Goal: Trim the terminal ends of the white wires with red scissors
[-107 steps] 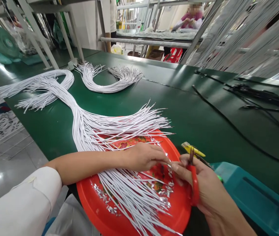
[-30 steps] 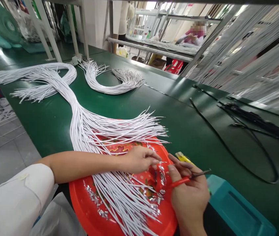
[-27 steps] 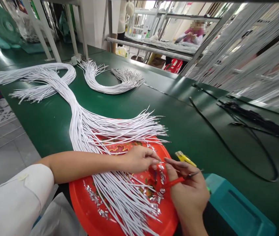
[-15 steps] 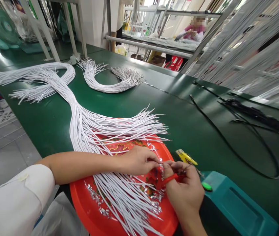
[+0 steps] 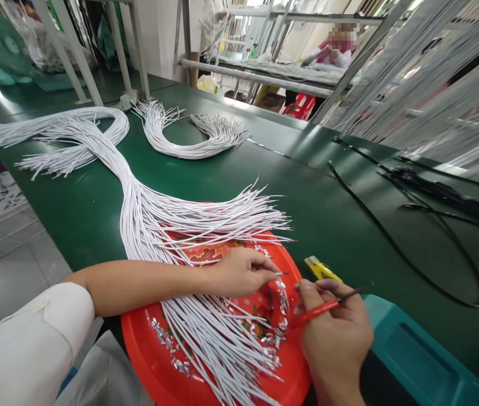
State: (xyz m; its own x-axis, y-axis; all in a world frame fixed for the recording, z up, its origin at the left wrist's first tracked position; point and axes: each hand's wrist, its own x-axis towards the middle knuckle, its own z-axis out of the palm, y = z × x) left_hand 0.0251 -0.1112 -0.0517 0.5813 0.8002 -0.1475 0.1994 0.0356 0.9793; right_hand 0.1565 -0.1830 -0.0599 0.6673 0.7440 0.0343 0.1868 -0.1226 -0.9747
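My left hand is closed in a pinch over the red tray, and a thin wire end sticks out past its fingertips. At the tray's right edge, my right hand is wrapped round red-handled scissors. Their dark tip points up and to the right. Whether its thumb and finger also pinch something small, I cannot make out. White wires fan across the tray below my left forearm, and more of the bundle lies above it. Silvery scraps are scattered on the tray's patterned bottom.
A yellow cutter and a teal plastic case lie right of the tray. Further white wire bundles rest on the green table. Black cables are at the right. Behind a metal frame, a person sits.
My right hand has moved right, away from my left fingertips, carrying the scissors, which have turned so their dark tip shows. My left hand has barely moved; the wire end now shows at its fingertips.
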